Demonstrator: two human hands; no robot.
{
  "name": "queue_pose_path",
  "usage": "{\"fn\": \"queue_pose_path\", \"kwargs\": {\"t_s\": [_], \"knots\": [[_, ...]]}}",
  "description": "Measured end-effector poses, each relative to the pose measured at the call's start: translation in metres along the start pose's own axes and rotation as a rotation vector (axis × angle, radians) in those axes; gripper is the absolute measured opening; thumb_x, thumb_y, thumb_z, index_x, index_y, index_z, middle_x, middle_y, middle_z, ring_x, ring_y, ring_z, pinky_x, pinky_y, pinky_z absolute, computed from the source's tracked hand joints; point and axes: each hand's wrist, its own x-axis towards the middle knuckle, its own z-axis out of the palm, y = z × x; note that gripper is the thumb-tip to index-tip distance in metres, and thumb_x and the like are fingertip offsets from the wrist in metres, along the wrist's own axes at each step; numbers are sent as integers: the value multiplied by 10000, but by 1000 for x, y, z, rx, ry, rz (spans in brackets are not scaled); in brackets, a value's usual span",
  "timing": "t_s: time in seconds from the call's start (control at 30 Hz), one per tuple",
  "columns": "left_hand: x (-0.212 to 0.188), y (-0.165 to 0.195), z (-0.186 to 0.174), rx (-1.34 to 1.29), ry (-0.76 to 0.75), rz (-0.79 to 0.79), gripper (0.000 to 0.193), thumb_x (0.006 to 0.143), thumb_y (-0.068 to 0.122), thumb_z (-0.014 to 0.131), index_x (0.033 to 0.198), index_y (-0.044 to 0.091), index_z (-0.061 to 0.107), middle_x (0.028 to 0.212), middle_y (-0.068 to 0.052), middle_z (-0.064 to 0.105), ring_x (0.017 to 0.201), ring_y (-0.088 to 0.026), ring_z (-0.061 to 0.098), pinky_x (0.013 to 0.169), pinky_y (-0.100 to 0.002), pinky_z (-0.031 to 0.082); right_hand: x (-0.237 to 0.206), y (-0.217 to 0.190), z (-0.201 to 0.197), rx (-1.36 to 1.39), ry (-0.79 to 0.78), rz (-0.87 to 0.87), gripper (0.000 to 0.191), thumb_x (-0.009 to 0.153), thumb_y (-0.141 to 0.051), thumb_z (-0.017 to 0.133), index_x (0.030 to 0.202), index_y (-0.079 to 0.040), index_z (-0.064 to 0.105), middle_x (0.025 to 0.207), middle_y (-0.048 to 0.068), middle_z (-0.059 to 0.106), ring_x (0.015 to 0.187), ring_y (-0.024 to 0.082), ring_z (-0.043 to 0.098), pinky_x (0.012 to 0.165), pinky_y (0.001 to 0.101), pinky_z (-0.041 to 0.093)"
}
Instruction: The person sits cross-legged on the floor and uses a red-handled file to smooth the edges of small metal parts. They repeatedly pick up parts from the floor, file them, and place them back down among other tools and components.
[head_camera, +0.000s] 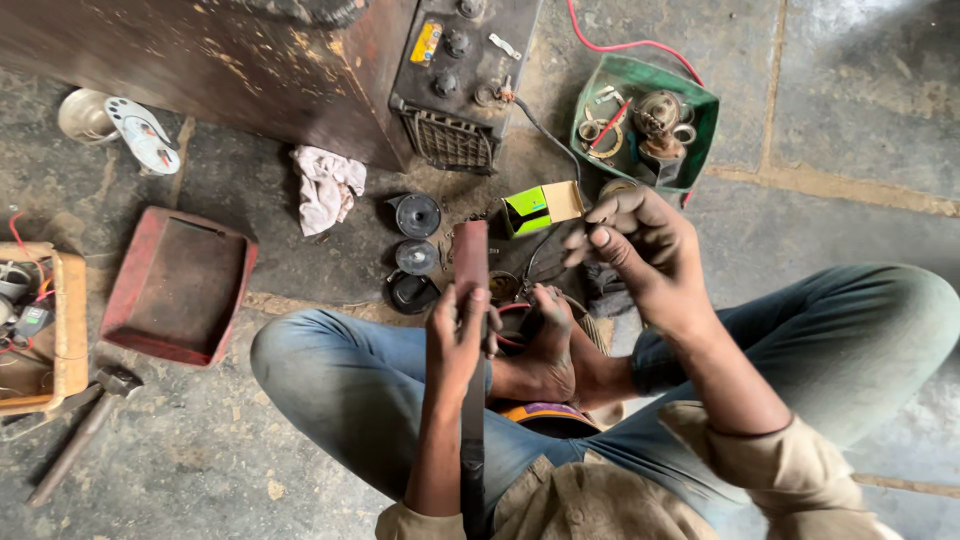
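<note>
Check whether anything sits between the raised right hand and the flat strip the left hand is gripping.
Nothing visible does. The right hand hovers to the right of the flat strip held by the left hand; only open air separates them, above the person's bare feet.

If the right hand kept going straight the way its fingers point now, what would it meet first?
The right hand points up-left across the floor. Most likely it meets the small green and tan box first, just ahead of its fingertips; depth is unclear, so it might pass above it.
</note>
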Motion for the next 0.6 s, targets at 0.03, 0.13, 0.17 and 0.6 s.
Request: {"fn": "queue_pose_path", "kwargs": {"t_s": [0.03, 0.13, 0.17, 0.6], "knots": [[-2, 4, 5, 4, -31, 1, 276, 1055, 294, 563, 981, 29, 592, 677, -28, 633, 469, -80, 554, 394, -241, 416, -4, 3, -5, -39, -6, 12, 177, 1070, -24, 602, 1239, 18, 568, 1065, 134, 719, 974, 172, 713, 902, 332, 606], [-5, 12, 18, 19, -126, 9, 242, 1059, 276, 561, 1011, 41, 590, 692, -24, 634, 500, -74, 578, 419, -235, 440, -16, 11, -13, -399, 16, 28, 284, 1048, -18, 607, 1331, 6, 595, 1000, 122, 713, 877, 146, 692, 796, 289, 586], [-7, 14, 22, 25, -158, 11, 231, 1057, 272, 558, 1020, 46, 583, 695, -22, 635, 503, -74, 584, 419, -236, 446, -20, 13, -14, -504, -7, -29, 305, 1016, -11, 625, 1318, 7, 584, 1028, 122, 715, 918, 165, 707, 805, 293, 590], [-21, 37, 44, 57, -336, 57, 242, 1068, 241, 556, 1045, 3, 597, 718, -43, 659, 524, -84, 601, 456, -250, 466, -27, 19, -26, -1168, -378, -662, 534, 717, -86, 712, 1247, -26, 677, 1173, 130, 656, 1008, 318, 637, 835, 415, 552]]}}
